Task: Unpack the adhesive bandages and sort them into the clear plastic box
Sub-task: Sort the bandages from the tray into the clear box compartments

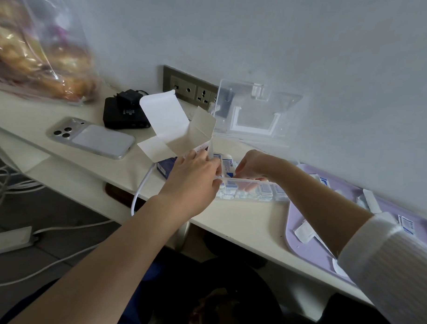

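My left hand (pixel 197 171) grips an opened white bandage carton (pixel 184 129), its flaps spread, tilted over the clear plastic box (pixel 245 181). A wrapped white-and-blue bandage (pixel 228 166) stands upright at the carton's mouth, between my two hands. My right hand (pixel 252 166) has its fingers curled down into the box, pinching at that bandage. Several wrapped bandages (pixel 264 191) lie inside the box. Its clear lid (pixel 255 107) stands open against the wall.
A purple tray (pixel 308 247) at right holds several loose bandages (pixel 406 224). Left on the white desk (pixel 242 221) lie a phone (pixel 92 138), a black power bank (pixel 122 115) with charger, and a plastic bag (pixel 39 51). A blue carton (pixel 165 166) lies under my left hand. Wall sockets (pixel 190 89) behind.
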Demonstrator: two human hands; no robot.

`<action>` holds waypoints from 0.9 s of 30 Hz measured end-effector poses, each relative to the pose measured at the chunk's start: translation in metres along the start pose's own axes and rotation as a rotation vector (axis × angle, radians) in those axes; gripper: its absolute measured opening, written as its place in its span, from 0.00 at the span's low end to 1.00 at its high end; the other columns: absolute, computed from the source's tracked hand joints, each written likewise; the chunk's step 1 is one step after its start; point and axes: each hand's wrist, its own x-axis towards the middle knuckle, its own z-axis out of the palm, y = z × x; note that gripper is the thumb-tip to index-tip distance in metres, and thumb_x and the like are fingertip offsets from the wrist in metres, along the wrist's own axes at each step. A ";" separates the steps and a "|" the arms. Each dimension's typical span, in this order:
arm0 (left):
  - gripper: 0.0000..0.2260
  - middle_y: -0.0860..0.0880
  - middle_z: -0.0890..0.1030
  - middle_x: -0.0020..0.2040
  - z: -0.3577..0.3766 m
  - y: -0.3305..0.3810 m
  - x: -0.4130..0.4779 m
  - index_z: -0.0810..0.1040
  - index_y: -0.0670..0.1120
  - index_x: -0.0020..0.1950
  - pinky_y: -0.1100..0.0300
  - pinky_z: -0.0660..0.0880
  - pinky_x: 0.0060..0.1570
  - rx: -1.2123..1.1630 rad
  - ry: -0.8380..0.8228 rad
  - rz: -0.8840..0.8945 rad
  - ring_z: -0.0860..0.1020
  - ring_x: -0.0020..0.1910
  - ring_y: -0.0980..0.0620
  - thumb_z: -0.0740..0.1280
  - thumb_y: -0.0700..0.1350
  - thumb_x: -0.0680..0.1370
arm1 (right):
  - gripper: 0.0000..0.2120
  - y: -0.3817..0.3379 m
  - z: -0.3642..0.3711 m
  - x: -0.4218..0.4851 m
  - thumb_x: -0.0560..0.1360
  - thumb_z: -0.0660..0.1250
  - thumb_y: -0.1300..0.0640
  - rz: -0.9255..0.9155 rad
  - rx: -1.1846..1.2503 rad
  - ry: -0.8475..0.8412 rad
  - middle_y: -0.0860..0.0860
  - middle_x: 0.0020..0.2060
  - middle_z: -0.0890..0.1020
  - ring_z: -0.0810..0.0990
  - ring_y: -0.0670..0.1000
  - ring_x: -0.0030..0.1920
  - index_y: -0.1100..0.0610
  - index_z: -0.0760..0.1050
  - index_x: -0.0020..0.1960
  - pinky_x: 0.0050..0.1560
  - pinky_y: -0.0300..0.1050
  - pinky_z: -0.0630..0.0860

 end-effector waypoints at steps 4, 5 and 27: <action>0.10 0.49 0.71 0.59 -0.001 0.001 0.001 0.72 0.50 0.58 0.55 0.61 0.63 0.005 -0.004 0.001 0.66 0.64 0.48 0.60 0.51 0.80 | 0.21 0.000 0.000 0.003 0.69 0.74 0.56 0.020 0.058 0.022 0.56 0.52 0.81 0.82 0.53 0.47 0.61 0.74 0.58 0.47 0.41 0.78; 0.10 0.49 0.71 0.59 -0.001 0.001 0.001 0.72 0.50 0.58 0.55 0.61 0.63 0.004 -0.003 0.000 0.66 0.64 0.48 0.60 0.51 0.80 | 0.22 0.000 0.001 0.004 0.68 0.75 0.57 0.028 0.087 0.019 0.57 0.52 0.82 0.83 0.53 0.49 0.61 0.74 0.58 0.52 0.44 0.79; 0.10 0.49 0.71 0.60 0.003 0.000 0.002 0.72 0.50 0.59 0.54 0.61 0.64 0.020 -0.019 -0.001 0.65 0.64 0.48 0.60 0.51 0.79 | 0.28 0.003 0.007 0.014 0.66 0.76 0.53 0.025 0.201 -0.004 0.55 0.54 0.78 0.78 0.52 0.51 0.60 0.71 0.62 0.54 0.45 0.76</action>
